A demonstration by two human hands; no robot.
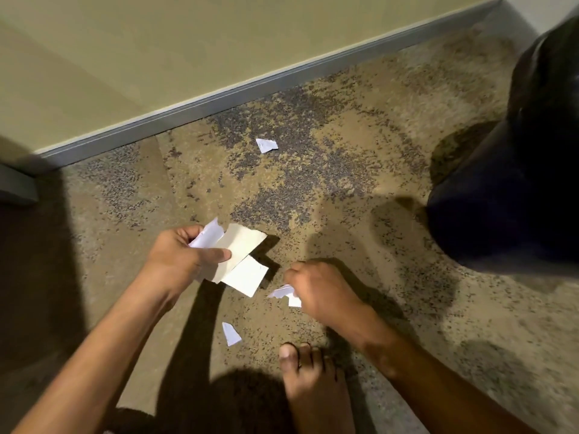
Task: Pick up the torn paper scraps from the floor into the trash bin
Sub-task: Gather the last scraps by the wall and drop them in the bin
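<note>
The left hand (pixel 185 255), left of frame centre, pinches a loose fan of collected scraps (pixel 238 261) between thumb and fingers, forearm reaching in from the lower left, wrist level, thumb laid flat across the top sheet; the fan is held only at one edge, so a lower piece could, I judge, slide out and flutter back to the carpet (pixel 360 126) if the pinch slackens or the hand tips on its way to the bin; just below centre a small scrap (pixel 231 333) lies free on the carpet near a bare foot (pixel 300 377), and it could be trodden on or overlooked as the person shifts; right of centre the right hand (pixel 316 292) is curled nearly closed, knuckles up, fingertips down on the floor around a crumpled white piece (pixel 283 292), though whether that piece is fully gripped I cannot tell; thin paper on pile may tear or slip from such a pinch; another scrap (pixel 266 145) sits well apart near the baseboard (pixel 219 101), upper centre; the dark trash bin (pixel 513 170) stands at the right edge, blurred, its opening out of view, so a blind drop might miss
</note>
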